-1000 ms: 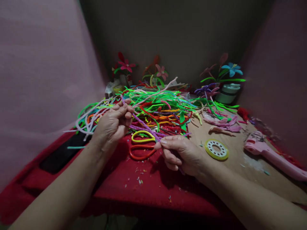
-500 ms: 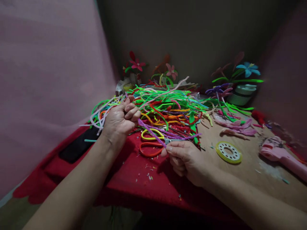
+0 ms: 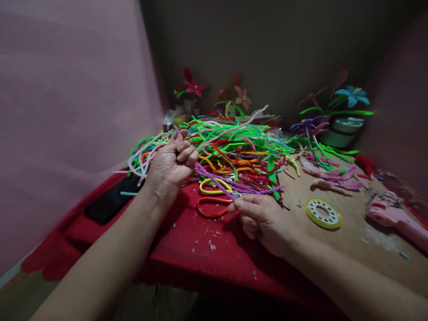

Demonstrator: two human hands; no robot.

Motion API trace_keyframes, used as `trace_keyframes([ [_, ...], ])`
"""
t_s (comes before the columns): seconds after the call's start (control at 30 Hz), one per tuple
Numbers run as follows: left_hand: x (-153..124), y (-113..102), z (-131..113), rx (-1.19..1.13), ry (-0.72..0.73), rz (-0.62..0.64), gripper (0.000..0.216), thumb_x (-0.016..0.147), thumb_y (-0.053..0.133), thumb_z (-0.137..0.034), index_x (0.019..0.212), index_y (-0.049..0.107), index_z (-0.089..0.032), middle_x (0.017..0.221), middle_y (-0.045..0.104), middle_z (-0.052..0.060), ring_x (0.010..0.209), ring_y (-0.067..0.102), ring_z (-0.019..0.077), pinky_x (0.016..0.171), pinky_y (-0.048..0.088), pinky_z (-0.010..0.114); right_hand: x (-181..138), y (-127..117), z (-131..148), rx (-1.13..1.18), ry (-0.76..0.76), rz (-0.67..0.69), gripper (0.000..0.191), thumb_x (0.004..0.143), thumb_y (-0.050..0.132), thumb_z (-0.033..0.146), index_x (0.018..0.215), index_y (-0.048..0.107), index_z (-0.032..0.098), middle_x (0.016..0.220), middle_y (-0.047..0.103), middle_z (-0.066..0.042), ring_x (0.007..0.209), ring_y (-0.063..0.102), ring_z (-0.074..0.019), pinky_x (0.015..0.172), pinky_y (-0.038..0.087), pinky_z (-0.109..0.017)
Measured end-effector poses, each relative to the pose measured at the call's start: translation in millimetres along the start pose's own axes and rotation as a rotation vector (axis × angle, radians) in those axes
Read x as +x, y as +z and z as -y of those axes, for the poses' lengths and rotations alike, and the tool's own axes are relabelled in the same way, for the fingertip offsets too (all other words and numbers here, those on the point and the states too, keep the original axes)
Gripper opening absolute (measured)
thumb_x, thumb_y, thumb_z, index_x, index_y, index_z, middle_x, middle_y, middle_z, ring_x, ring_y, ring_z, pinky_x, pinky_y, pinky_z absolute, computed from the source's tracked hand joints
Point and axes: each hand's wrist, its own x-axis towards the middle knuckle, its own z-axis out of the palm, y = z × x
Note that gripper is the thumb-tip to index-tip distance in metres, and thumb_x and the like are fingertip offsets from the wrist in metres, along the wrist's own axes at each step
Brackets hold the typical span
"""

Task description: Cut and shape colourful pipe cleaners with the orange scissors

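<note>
A purple pipe cleaner [image 3: 214, 180] runs on a slant between my two hands. My left hand [image 3: 172, 165] is closed around its upper part, with a short purple tip poking out above the thumb. The lower end is pinched between thumb and fingers of my right hand [image 3: 265, 220]. Beneath the strand lie scissors with one yellow and one red handle loop [image 3: 214, 208], their blades partly hidden by my right hand. More purple pipe cleaners [image 3: 264, 191] lie loose just beyond the scissors.
A heap of green and mixed-colour pipe cleaners [image 3: 240, 133] spreads behind my hands. A dark phone [image 3: 109, 206] lies left. On the right are a yellow-rimmed tape roll [image 3: 323, 213] and a pink tool [image 3: 394, 214]. Pipe-cleaner flowers [image 3: 351, 96] stand behind; scraps dot the red cloth [image 3: 187, 249].
The whole view has shifted slightly, so things appear a little further right. Both hands keep nearly the same pose on the purple pipe cleaner.
</note>
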Motion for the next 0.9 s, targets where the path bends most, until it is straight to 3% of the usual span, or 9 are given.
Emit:
trace_keyframes([
  [0.1, 3, 1, 0, -0.033, -0.001, 0.03, 0.027, 0.086, 0.033, -0.001, 0.073, 0.053, -0.014, 0.046, 0.035, -0.008, 0.033, 0.031, 0.0022, 0.035, 0.026, 0.016, 3, -3, 1, 0.111, 0.007, 0.005, 0.017, 0.072, 0.063, 0.028, 0.075, 0.059, 0.012, 0.039, 0.04, 0.008, 0.033, 0.019, -0.002, 0.036, 0.012, -0.019],
  [0.2, 2, 4, 6, -0.012, 0.017, 0.039, 0.022, 0.088, 0.038, -0.006, 0.079, 0.057, -0.013, 0.053, 0.047, -0.005, 0.042, 0.046, 0.0033, 0.045, 0.04, 0.015, 5, -5, 3, 0.177, -0.032, -0.008, 0.013, 0.069, 0.064, 0.021, 0.069, 0.054, 0.013, 0.049, 0.056, 0.002, 0.034, 0.026, -0.0019, 0.036, 0.015, -0.019],
  [0.3, -4, 9, 19, 0.116, -0.03, 0.055, 0.021, 0.088, 0.041, -0.013, 0.082, 0.06, -0.01, 0.07, 0.062, 0.003, 0.065, 0.062, 0.0105, 0.066, 0.052, 0.025, 6, -7, 5, 0.188, -0.047, 0.014, 0.011, 0.072, 0.061, 0.021, 0.073, 0.056, 0.012, 0.053, 0.06, -0.001, 0.034, 0.028, -0.0019, 0.036, 0.018, -0.018],
  [0.37, -8, 11, 28, 0.204, -0.079, 0.083, 0.024, 0.089, 0.041, -0.016, 0.082, 0.062, -0.009, 0.074, 0.065, 0.006, 0.07, 0.063, 0.0137, 0.069, 0.053, 0.029, 6, -8, 6, 0.161, -0.034, 0.024, 0.014, 0.074, 0.06, 0.024, 0.078, 0.057, 0.011, 0.055, 0.061, -0.002, 0.035, 0.032, -0.0024, 0.036, 0.019, -0.018],
  [0.5, -11, 13, 37, 0.192, -0.12, 0.087, 0.019, 0.088, 0.045, -0.02, 0.089, 0.063, -0.012, 0.068, 0.064, 0.004, 0.065, 0.063, 0.0124, 0.067, 0.053, 0.028, 7, -7, 7, 0.04, -0.05, -0.022, 0.018, 0.075, 0.061, 0.03, 0.078, 0.057, 0.013, 0.054, 0.059, 0.001, 0.035, 0.035, -0.0033, 0.035, 0.02, -0.017],
  [0.6, -12, 16, 38, 0.139, -0.164, 0.072, 0.016, 0.087, 0.047, -0.022, 0.089, 0.061, -0.015, 0.063, 0.06, 0.001, 0.054, 0.058, 0.0093, 0.057, 0.051, 0.024, 6, -5, 8, -0.056, -0.058, -0.068, 0.019, 0.075, 0.061, 0.033, 0.073, 0.053, 0.016, 0.047, 0.053, 0.005, 0.031, 0.029, -0.0028, 0.033, 0.016, -0.018],
  [0.73, -14, 19, 37, 0.109, -0.22, 0.111, 0.019, 0.089, 0.043, -0.02, 0.082, 0.059, -0.013, 0.046, 0.043, -0.006, 0.034, 0.035, 0.0032, 0.037, 0.033, 0.015, 1, 1, 8, -0.15, -0.081, -0.113, 0.027, 0.075, 0.059, 0.035, 0.058, 0.046, 0.017, 0.04, 0.04, 0.008, 0.031, 0.026, -0.0029, 0.032, 0.015, -0.019],
  [0.9, -15, 15, 35, 0.089, -0.194, 0.089, 0.024, 0.09, 0.04, -0.015, 0.073, 0.057, -0.012, 0.041, 0.034, -0.007, 0.031, 0.027, 0.003, 0.034, 0.026, 0.016, -5, 7, 4, -0.108, -0.113, -0.069, 0.023, 0.072, 0.06, 0.033, 0.06, 0.05, 0.017, 0.039, 0.036, 0.009, 0.032, 0.025, -0.0033, 0.032, 0.016, -0.018],
])
